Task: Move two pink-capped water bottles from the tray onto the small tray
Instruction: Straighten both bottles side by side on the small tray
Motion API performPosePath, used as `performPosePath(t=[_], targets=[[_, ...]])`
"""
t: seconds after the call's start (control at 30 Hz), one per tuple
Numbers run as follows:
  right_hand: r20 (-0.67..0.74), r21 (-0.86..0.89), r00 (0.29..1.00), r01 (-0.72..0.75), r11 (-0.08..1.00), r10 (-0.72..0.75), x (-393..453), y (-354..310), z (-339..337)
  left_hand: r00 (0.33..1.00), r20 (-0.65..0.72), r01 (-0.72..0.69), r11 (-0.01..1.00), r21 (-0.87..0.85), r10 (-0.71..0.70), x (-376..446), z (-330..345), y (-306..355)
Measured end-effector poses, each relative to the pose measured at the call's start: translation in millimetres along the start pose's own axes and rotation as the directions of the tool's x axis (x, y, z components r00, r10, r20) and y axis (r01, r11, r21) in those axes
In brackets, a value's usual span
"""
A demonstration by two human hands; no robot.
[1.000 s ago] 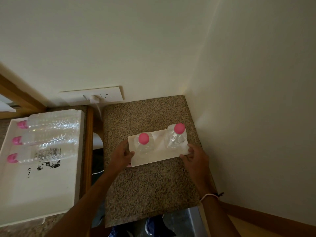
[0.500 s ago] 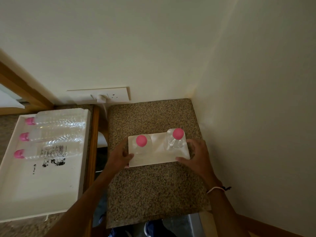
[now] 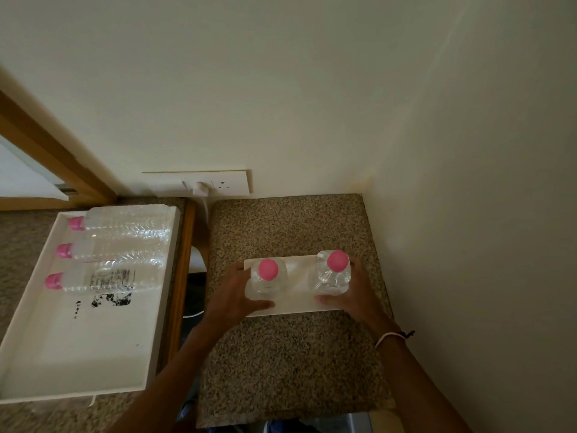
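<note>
Two clear pink-capped water bottles stand upright on the small white tray (image 3: 296, 278), which lies on a speckled granite top. My left hand (image 3: 232, 296) wraps around the base of the left bottle (image 3: 267, 276), thumb in front and fingers behind. My right hand (image 3: 354, 296) wraps the right bottle (image 3: 335, 270) in the same way. On the large white tray (image 3: 78, 354) at the left, three more pink-capped bottles (image 3: 112, 251) lie on their sides, caps pointing left.
The granite top (image 3: 290, 364) sits in a corner, with walls behind and close on the right. A wall socket plate (image 3: 224, 182) with a white plug and cable is behind it. A wooden strip (image 3: 181, 276) and a dark gap separate the two surfaces.
My hands have shifted inward from the small tray's ends and closed around the two bottles. The view has shifted a little; the bottles and tray stay in place.
</note>
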State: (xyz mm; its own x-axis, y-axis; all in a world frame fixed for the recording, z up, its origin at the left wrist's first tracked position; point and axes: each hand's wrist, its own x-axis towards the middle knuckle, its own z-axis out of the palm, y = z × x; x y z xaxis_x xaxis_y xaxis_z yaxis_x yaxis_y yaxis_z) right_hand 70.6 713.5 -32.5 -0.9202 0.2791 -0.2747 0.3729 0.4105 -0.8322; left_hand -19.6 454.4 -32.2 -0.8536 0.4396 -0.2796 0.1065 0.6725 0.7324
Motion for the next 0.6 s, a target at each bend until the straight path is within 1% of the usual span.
performPosePath(t=[0.13,0.27,0.6], targets=[[-0.021,-0.031,1.0,0.003,1.0,-0.003,-0.1,0.2,-1.3,1.0,-0.002,-0.009,1.0,0.016,0.009,1.1,-2.3,-3.6],[-0.044,-0.024,0.999,0.018,1.0,-0.019,-1.7,-1.2,-4.5,1.0,-0.021,-0.023,1.0,0.018,0.024,0.3,-2.2,-4.9],[-0.05,-0.028,0.998,0.041,0.999,-0.042,-6.2,-5.9,-8.5,0.998,-0.056,-0.034,0.999,0.033,0.036,-0.9,0.6,-8.1]])
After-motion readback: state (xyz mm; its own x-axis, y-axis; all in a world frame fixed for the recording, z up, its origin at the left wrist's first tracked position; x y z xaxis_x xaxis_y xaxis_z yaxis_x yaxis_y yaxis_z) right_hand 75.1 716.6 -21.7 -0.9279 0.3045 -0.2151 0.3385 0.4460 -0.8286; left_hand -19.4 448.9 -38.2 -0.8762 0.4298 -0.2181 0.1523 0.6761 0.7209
